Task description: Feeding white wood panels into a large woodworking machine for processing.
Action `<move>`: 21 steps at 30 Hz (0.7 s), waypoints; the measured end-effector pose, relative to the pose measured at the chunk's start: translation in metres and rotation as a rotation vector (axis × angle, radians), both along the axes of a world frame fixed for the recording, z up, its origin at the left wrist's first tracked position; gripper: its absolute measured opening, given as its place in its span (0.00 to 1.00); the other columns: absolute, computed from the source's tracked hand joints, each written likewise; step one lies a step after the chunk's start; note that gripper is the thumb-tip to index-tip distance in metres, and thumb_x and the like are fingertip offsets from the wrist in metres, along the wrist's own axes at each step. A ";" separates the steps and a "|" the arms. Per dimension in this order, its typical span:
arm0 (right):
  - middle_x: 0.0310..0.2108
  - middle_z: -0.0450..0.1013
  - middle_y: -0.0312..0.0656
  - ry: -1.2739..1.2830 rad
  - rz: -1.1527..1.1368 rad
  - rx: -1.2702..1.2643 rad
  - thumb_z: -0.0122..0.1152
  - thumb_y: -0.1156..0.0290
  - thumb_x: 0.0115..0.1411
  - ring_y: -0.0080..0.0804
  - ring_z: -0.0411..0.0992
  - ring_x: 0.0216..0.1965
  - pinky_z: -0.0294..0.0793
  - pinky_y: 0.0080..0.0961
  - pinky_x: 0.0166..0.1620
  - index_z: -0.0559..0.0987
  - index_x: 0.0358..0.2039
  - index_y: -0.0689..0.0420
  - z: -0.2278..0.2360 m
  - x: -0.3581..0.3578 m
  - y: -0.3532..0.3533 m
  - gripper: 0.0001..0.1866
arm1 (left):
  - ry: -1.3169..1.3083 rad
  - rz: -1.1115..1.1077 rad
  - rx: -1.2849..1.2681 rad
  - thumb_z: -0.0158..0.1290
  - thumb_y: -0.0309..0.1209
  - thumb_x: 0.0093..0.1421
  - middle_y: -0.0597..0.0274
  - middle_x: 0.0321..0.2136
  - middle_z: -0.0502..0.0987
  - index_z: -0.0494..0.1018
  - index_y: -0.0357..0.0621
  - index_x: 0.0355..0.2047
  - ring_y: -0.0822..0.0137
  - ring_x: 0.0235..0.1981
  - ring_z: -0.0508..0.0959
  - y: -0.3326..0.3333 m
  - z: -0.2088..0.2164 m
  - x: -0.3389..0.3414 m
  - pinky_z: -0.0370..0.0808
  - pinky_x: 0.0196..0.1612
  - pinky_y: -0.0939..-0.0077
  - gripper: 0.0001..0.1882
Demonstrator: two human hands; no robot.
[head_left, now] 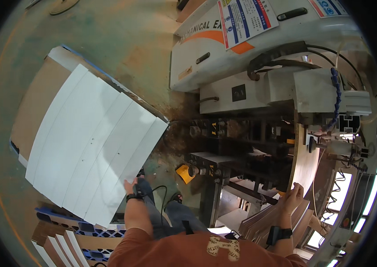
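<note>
Several long white boards (pixel 86 142) lie overlapped in a stack at left, with brown board beneath them. My left hand (pixel 130 186) is at the near right edge of this stack, its fingers closed around the edge of a white board. On the right, my right hand (pixel 291 198) grips the near end of a pale wooden panel (pixel 303 164), which sits upright along the side of a machine. The undersides of both grips are hidden. Each wrist wears a dark band with a small device.
A large white machine (pixel 242 53) with dark clamps and rails fills the upper right. A yellow piece (pixel 185 174) juts out low on it. More boards (pixel 59 247) stand at the lower left, and others (pixel 264 222) lean below my right hand. A thin cable (pixel 164 194) hangs near my legs.
</note>
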State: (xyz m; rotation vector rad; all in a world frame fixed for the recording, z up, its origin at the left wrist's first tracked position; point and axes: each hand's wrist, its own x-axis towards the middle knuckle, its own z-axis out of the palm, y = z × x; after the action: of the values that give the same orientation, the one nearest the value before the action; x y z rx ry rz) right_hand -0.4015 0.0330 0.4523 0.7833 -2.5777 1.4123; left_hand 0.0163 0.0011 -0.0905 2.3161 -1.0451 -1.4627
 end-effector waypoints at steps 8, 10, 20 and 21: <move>0.14 0.59 0.27 0.027 -0.089 0.022 0.48 0.70 0.55 0.11 0.54 0.14 0.52 0.10 0.16 0.71 0.23 0.59 0.006 0.004 0.004 0.07 | 1.202 1.459 0.436 0.50 0.56 0.42 0.47 0.46 0.58 0.46 0.34 0.51 0.51 0.46 0.62 -0.019 0.019 -0.011 0.65 0.45 0.57 0.46; 0.16 0.62 0.29 -0.066 -0.060 -0.003 0.48 0.70 0.54 0.12 0.57 0.17 0.56 0.10 0.20 0.72 0.24 0.58 -0.004 0.003 0.002 0.07 | 1.215 1.129 0.797 0.46 0.55 0.46 0.50 0.45 0.62 0.47 0.33 0.50 0.53 0.44 0.65 -0.025 0.016 0.002 0.69 0.41 0.64 0.43; 0.16 0.68 0.36 0.026 -0.195 0.161 0.54 0.65 0.49 0.22 0.67 0.19 0.66 0.18 0.24 0.73 0.31 0.56 0.055 -0.008 0.111 0.11 | 0.859 0.374 0.468 0.36 0.30 0.58 0.48 0.41 0.65 0.55 0.40 0.38 0.58 0.42 0.67 -0.117 0.226 -0.020 0.72 0.39 0.71 0.10; 0.18 0.69 0.36 0.182 -0.401 0.276 0.56 0.63 0.47 0.25 0.68 0.21 0.68 0.22 0.28 0.74 0.31 0.53 0.072 -0.006 0.132 0.12 | 0.901 0.042 0.365 0.37 0.31 0.58 0.49 0.40 0.67 0.58 0.38 0.38 0.59 0.41 0.68 -0.126 0.200 0.002 0.72 0.38 0.70 0.11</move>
State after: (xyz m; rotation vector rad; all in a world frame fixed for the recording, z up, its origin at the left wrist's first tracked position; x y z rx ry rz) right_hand -0.4079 0.1646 0.5248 0.3651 -2.6199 0.8457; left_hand 0.0186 -0.1252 0.1098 1.4778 -0.4831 -2.4537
